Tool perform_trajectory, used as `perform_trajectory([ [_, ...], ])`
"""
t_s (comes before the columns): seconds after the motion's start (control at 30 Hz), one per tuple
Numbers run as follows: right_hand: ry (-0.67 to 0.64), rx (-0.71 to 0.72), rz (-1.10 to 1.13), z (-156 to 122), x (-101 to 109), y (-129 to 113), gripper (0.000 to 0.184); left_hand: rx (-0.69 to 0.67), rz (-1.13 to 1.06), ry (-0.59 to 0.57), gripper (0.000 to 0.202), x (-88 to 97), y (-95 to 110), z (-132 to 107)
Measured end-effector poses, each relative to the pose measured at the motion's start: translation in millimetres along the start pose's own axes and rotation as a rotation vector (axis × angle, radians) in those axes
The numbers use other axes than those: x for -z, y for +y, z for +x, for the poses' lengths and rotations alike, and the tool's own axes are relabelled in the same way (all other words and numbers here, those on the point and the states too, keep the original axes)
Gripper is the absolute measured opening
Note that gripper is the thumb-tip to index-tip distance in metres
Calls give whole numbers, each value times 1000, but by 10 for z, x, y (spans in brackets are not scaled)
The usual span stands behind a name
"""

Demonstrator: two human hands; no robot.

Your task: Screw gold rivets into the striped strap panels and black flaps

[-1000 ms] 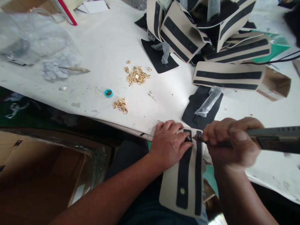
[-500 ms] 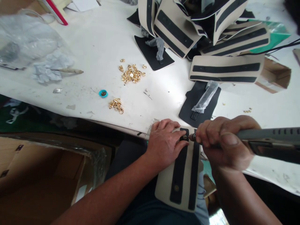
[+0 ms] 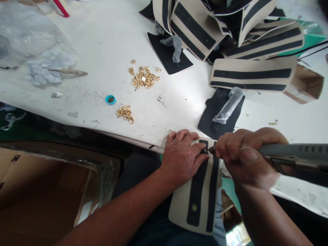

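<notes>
white counter, scuffed, with a pile of small gold-coloured metal fittings and a loose heap of beige panels with black strips at the back. work is a flat beige panel with rounded corners and 2 black strips, far end at the counter's front edge, near end over the lap. left hand lies over its far left corner, thumb and forefinger framing the strip end; can't tell if they pinch a small part. right hand is wrapped around a long grey-and-black power tool, tip at that strip end.

handling, my read: panel light, flexible, leather-like, not fragile, face may scuff. hold it flat by the edges, support near the tip. long axis runs away from the body, far end leaning slightly right, strips lengthwise, striped face up.
</notes>
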State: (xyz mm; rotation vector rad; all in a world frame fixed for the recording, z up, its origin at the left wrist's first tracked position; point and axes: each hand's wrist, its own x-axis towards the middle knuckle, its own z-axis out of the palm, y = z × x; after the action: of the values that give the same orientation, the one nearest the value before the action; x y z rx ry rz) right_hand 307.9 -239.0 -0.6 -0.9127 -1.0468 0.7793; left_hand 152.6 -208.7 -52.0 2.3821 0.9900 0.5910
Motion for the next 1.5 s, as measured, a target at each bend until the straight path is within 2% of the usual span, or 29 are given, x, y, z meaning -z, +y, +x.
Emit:
perform_trajectory([
  [0.1, 47, -29, 44, 43, 14, -26, 29, -9, -1, -10, 30, 4, -15, -9],
  [0.2, 112, -79, 57, 53, 39, -161, 33, -37, -9, -12, 33, 15, -50, -26],
  [0.3, 282, -125, 11, -10, 141, -386, 39, -66, -13, 6, 37, 29, -90, -45],
  [0.4, 438, -180, -65, -149, 357, -547, 31, -75, -31, 45, 42, 49, -94, -85],
  [0.47, 497, -212, -123, -269, 540, -557, 30, -69, -37, 87, 43, 63, -66, -138],
  [0.63, 577, -317, -190, -553, 919, -394, 45, -25, 58, 228, 46, 65, 9, -317],
  [0.7, 592, -299, -227, -655, 996, -383, 40, -13, 95, 260, 52, 57, 8, -362],
  [0.77, 629, -236, -362, -793, 1018, -432, 39, -4, 132, 277, 56, 53, -6, -382],
  [0.9, 797, -63, -731, -1269, 843, -496, 49, 27, 192, 308, 49, 66, -17, -396],
  [0.93, 774, -53, -775, -1412, 756, -454, 46, 29, 204, 312, 47, 72, -13, -402],
  [0.97, 691, -79, -791, -1549, 658, -379, 41, 28, 218, 313, 45, 78, -6, -408],
  [1.03, 438, -181, -720, -1767, 454, -146, 39, 21, 248, 314, 43, 92, 12, -419],
  [1.07, 356, -241, -663, -1835, 358, -9, 41, 18, 261, 309, 42, 99, 22, -423],
  [1.17, 313, -374, -501, -1876, 130, 328, 42, 16, 292, 272, 37, 124, 43, -442],
  [1.23, 313, -382, -446, -1821, 20, 390, 36, 5, 269, 244, 30, 140, 56, -480],
  [1.33, 267, -193, -516, -1740, -128, 243, 22, -12, 44, 253, 23, 161, 108, -623],
  [1.43, 175, 26, -645, -1709, -288, 27, 20, 71, -383, 255, 41, 197, 246, -859],
  [1.5, 79, 85, -707, -1710, -404, -65, 25, 173, -640, 209, 50, 239, 370, -1009],
])
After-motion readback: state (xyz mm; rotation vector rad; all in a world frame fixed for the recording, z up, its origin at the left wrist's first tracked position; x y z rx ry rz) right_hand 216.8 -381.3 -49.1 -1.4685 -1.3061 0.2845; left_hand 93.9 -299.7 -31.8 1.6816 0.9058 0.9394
